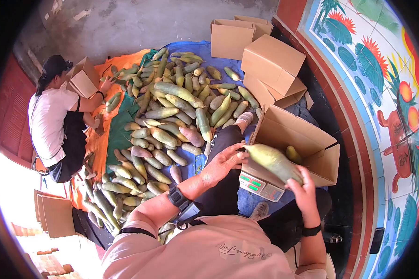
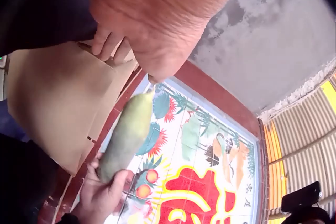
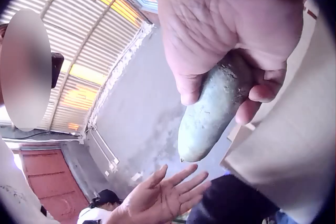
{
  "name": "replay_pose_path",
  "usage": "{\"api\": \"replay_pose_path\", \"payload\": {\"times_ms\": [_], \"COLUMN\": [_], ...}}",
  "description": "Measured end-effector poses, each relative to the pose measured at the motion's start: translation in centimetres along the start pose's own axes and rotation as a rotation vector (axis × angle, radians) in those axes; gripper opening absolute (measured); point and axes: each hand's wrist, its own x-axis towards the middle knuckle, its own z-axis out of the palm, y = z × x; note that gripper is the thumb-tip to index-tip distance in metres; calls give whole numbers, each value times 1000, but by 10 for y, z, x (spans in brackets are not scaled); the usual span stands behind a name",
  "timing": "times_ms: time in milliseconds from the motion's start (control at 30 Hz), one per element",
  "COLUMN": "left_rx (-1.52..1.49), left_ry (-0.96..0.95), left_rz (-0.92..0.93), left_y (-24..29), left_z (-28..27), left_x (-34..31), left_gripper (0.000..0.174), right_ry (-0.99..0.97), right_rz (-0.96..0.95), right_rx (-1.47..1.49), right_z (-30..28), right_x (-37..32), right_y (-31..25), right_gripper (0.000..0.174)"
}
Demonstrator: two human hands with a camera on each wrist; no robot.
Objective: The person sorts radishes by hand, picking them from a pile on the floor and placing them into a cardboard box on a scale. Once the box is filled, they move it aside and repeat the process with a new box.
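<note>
My right hand (image 1: 305, 190) grips the blunt end of a long pale-green melon (image 1: 274, 162), thumb on one side and fingers curled round the other. In the right wrist view, specks of dirt show on that melon (image 3: 210, 119) near the fingers. My left hand (image 1: 223, 165) is by the melon's tapered, stemmed end; its fingers are spread with the palm bare in the right wrist view. Below the melon stands an open cardboard box (image 1: 288, 122) holding another melon (image 1: 293, 155). A digital scale (image 1: 260, 187) with lit green digits sits under the box.
A big heap of melons (image 1: 172, 111) covers blue, green and orange sheets to the left and ahead. Cardboard boxes (image 1: 272, 58) stand at the back right by the tiled wall (image 1: 372, 69). Another person (image 1: 56, 116) crouches at left beside a box (image 1: 84, 76).
</note>
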Motion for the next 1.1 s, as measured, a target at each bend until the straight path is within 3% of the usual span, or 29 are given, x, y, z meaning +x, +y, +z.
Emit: {"api": "replay_pose_path", "payload": {"times_ms": [67,233,333,533,800,867,900,1100], "left_rx": [54,-118,-116,-184,-196,-204,-199,-216], "left_ry": [-19,45,30,37,50,56,49,28], "left_rz": [-4,-33,-36,-34,-23,-23,-15,6], "left_y": [-6,-26,-24,-34,-33,-34,-34,-39], "left_z": [-5,-15,-15,-19,-17,-18,-18,-19], "left_x": [5,8,7,11,8,8,8,10], "left_gripper": [50,51,51,43,37,37,36,35], "right_ry": [86,377,465,401,243,341,340,356], "right_rz": [-63,-173,-111,-16,-37,-185,-74,-131], "right_rx": [18,-375,-620,-947,-769,-888,-847,-978], "right_z": [-18,-65,-84,-93,-89,-96,-90,-80], "right_x": [4,19,31,56,86,90,87,75], "right_y": [-1,5,15,42,75,88,78,74], "right_gripper": [36,34,34,37,31,25,22,24]}}
